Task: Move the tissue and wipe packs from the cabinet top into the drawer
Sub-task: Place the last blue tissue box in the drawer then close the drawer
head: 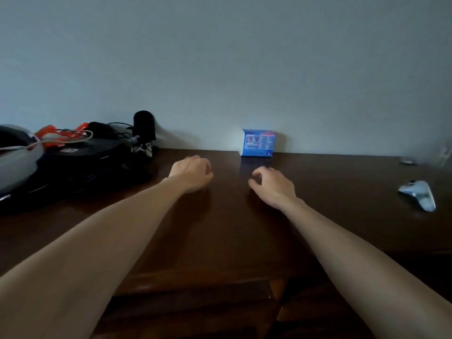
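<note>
A single blue pack (258, 142) stands upright on its long edge at the back of the dark wooden worktop (318, 192), its rear against the pale wall (220, 57); its long axis runs left to right along the wall and its printed face is turned toward the camera, though the print is too blurred to read. Both bare forearms reach across the worktop toward it. The left hand (192, 172) is loosely curled with knuckles up, holding nothing, and sits well left of the pack. The right hand (274, 185) is empty too, fingers bent and slightly spread, just in front of the pack and not touching it. At the far left a heap of dark gear (80, 162) with black cables and orange pieces lies beside a grey rounded object (17, 165). Near the right edge lies a silvery-blue object (419, 194), well apart from the pack.
</note>
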Available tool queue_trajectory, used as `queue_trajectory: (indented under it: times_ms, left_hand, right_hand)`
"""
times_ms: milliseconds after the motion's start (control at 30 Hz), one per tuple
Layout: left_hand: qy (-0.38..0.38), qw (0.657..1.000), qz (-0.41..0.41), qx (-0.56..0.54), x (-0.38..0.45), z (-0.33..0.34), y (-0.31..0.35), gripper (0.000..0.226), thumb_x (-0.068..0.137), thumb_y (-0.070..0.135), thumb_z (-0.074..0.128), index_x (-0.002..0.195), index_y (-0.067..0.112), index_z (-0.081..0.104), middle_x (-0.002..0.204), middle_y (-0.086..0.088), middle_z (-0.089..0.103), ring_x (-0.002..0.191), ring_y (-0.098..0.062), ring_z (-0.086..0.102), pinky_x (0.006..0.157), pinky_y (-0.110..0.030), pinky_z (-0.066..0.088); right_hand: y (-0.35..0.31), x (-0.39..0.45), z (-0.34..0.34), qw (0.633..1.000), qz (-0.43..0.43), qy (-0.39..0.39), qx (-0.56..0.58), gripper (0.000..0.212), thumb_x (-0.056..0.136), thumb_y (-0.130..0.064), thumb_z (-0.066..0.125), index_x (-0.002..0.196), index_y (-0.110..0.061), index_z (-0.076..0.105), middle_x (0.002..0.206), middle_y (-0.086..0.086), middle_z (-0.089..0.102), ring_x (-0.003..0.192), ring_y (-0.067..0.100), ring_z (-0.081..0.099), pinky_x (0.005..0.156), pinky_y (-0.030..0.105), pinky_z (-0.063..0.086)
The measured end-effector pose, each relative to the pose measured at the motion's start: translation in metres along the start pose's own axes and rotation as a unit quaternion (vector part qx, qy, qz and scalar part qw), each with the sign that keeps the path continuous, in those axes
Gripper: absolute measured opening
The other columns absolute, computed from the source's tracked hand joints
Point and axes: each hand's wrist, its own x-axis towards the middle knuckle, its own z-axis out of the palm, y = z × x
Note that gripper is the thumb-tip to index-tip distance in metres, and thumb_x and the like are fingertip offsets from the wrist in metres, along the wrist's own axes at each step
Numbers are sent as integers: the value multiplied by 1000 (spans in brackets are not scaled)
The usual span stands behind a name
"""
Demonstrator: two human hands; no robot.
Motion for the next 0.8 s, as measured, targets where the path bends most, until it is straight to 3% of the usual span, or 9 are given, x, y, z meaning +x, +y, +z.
queue_trajectory:
  times_ms: [133, 200, 300, 433, 500, 567, 633, 700, 800]
  left_hand:
    - [-45, 998, -30, -16, 45, 46, -6, 59, 97, 60, 45, 143, 23, 52, 148, -8, 48, 136, -28, 44, 110, -46, 39]
    - [6, 999, -43, -30, 56, 64, -14, 75, 96, 66, 39, 154, 18, 36, 161, -11, 32, 148, -30, 30, 120, -47, 26]
    - [69, 997, -37, -20, 65, 74, -21, 87, 94, 71, 33, 159, 14, 25, 167, -12, 21, 154, -28, 16, 124, -45, 14]
    - [58, 998, -24, -14, 69, 75, -18, 86, 95, 69, 35, 159, 13, 23, 167, -12, 21, 155, -26, 14, 125, -44, 11]
    - [53, 998, -24, -7, 69, 72, -18, 85, 96, 68, 36, 159, 13, 23, 166, -12, 23, 154, -26, 16, 125, -44, 12]
    - [47, 999, -23, 4, 66, 72, -18, 85, 95, 67, 38, 159, 13, 23, 164, -11, 26, 153, -27, 19, 125, -44, 14]
    - [42, 999, -19, 3, 64, 71, -17, 84, 96, 66, 39, 159, 13, 24, 163, -11, 29, 152, -27, 21, 124, -44, 16]
    - [50, 999, -20, 0, 64, 70, -17, 82, 96, 65, 40, 158, 13, 27, 161, -11, 32, 151, -27, 24, 123, -43, 18]
    - [53, 998, -26, -9, 64, 69, -16, 80, 95, 64, 42, 156, 13, 30, 157, -10, 36, 148, -27, 28, 121, -43, 22]
  right_hand:
    - [4, 78, 29, 999, 26, 18, -13, 65, 94, -53, 56, 150, -27, 35, 155, 5, 36, 139, 29, 38, 93, 47, 47]
    - [9, 116, 44, 999, 33, 13, -34, 85, 94, -57, 55, 160, -23, 14, 169, 5, 7, 153, 32, 14, 105, 55, 41]
    - [22, 164, 61, 993, 39, 49, -103, 103, 94, -65, 49, 161, -20, -14, 168, 1, -26, 155, 29, -16, 114, 69, 21]
    - [27, 197, 75, 987, 35, 87, -132, 109, 90, -70, 48, 161, -13, -10, 171, 7, -5, 157, 28, -6, 119, 67, 8]
    - [24, 200, 71, 982, 16, 112, -151, 104, 87, -69, 49, 161, -9, 8, 164, 14, 27, 151, 34, 22, 121, 58, 12]
    - [20, 192, 62, 963, -16, 219, -155, 82, 84, -63, 46, 144, -7, 42, 127, 17, 64, 119, 36, 53, 110, 50, 31]
    - [17, 178, 57, 936, -56, 323, -132, 55, 84, -55, 45, 118, -13, 58, 97, 11, 70, 95, 32, 57, 93, 46, 39]
    - [22, 169, 54, 921, -80, 363, -118, 47, 87, -50, 46, 119, -17, 58, 110, 9, 66, 104, 31, 55, 97, 49, 38]
    - [31, 164, 51, 960, -34, 256, -110, 61, 93, -61, 38, 143, -27, 45, 150, 8, 44, 142, 32, 37, 115, 64, 18]
